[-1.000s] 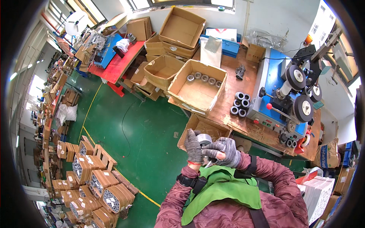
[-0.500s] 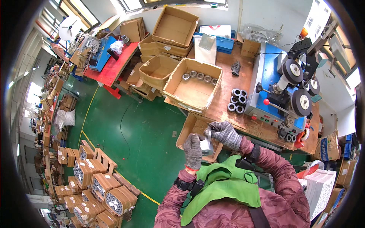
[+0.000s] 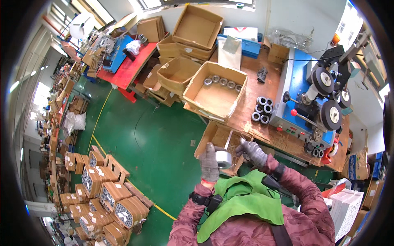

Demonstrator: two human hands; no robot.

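Observation:
My left hand [image 3: 209, 165], in a grey knit glove, is closed on the side of a roll of white tape [image 3: 223, 159]. A loose white strip [image 3: 228, 140] sticks up from the roll. To the right of the roll, my right hand [image 3: 253, 152], gloved alike, has its fingers curled together. Something thin and dark seems to show at its fingertips, but I cannot make out what it is. Both hands are over an open cardboard box [image 3: 211, 134] below the bench edge.
On the wooden bench [image 3: 246, 107] stands a carton [image 3: 193, 97] holding several grey rings. Several more rings [image 3: 262, 110] are stacked beside a blue machine [image 3: 283, 108] with black wheels. Empty boxes [image 3: 197, 26] are piled behind, and a red table [image 3: 139, 61] stands farther left. Packed cartons [image 3: 130, 209] sit on pallets lower left.
My right hand has moved right, away from the roll and my left hand. The white strip now stands up free from the roll. The whole view has shifted slightly.

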